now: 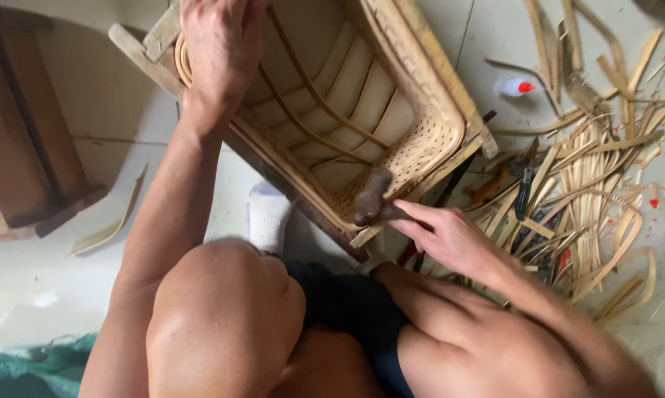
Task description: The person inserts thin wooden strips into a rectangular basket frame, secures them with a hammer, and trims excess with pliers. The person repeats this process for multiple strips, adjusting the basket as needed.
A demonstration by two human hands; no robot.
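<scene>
My left hand (218,44) reaches far out ahead of me, arm nearly straight, fingers curled down and out of sight in a closed grip. My right hand (443,236) sits nearer and to the right, forearm bent in from the lower right, fingers extended leftward and pinched together at the tips. Both knees are drawn up beneath my arms.
</scene>
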